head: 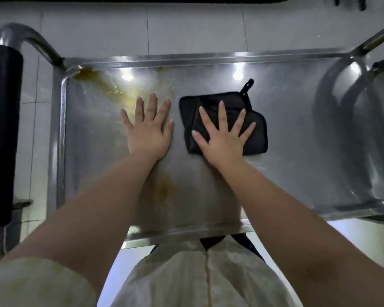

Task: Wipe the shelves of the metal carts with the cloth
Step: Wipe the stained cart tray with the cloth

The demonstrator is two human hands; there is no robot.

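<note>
A metal cart's top shelf (pixel 297 134) fills the view, shiny steel with a raised rim. A folded black cloth (pixel 256 134) with a hanging loop lies flat near the shelf's middle. My right hand (pixel 222 134) presses flat on the cloth, fingers spread. My left hand (pixel 148 127) rests flat on the bare steel just left of the cloth, fingers apart, holding nothing. A brown-yellow stain (pixel 102 85) runs from the far left corner toward my left hand. A fainter yellow patch (pixel 164 188) shows between my forearms.
A curved steel handle with a black grip (pixel 3 134) stands at the cart's left end. Tubular steel rails (pixel 372 43) rise at the right end. White floor tiles (pixel 186 27) lie beyond the cart. My pale apron (pixel 200 278) is below the near rim.
</note>
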